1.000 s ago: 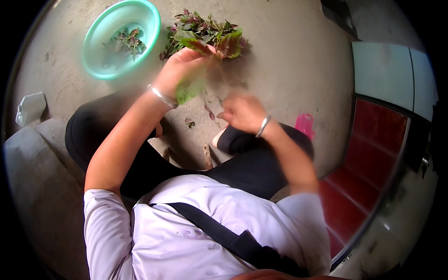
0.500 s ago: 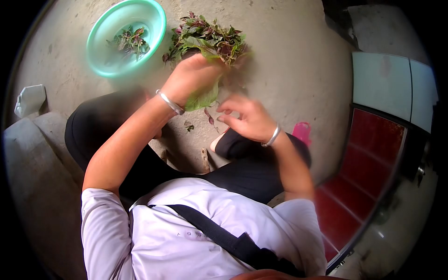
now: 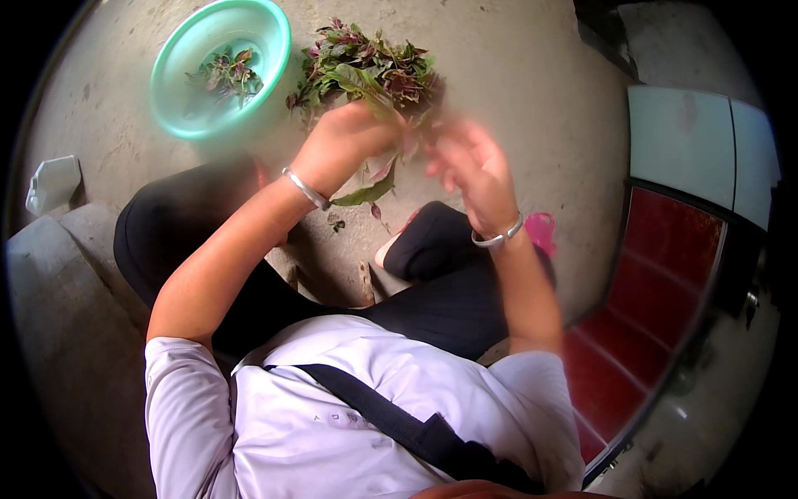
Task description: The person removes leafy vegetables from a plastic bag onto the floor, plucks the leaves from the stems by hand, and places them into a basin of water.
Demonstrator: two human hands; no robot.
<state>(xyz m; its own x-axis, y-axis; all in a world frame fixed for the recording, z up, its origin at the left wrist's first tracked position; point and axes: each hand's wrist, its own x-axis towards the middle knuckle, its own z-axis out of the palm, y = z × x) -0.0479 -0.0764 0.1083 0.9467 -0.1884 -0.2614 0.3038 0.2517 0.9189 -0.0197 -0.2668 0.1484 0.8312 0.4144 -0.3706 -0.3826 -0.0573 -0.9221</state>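
Observation:
My left hand (image 3: 353,137) is closed around a leafy stem (image 3: 371,194) with green and purplish leaves, some hanging below the hand and one rising above it. Just to the right, my right hand (image 3: 480,181) is raised close to the top of that stem; its fingertips are smeared by motion, so whether they grip it is unclear. Behind both hands lies a heap of green and purple leafy stems (image 3: 366,62) on the floor. At the upper left, a turquoise plastic basin (image 3: 166,104) holds a small bunch of similar leaves (image 3: 233,73).
A few leaf scraps (image 3: 336,223) lie on the concrete floor (image 3: 532,75) between my legs. A pink plastic item (image 3: 541,233) is beside my right knee. A white plastic container (image 3: 55,185) stands at far left, and a red tiled panel (image 3: 657,274) borders the right.
My right hand has moved up from below the left one to beside the stem. The left hand keeps its hold, and the leaves hanging under it have shifted.

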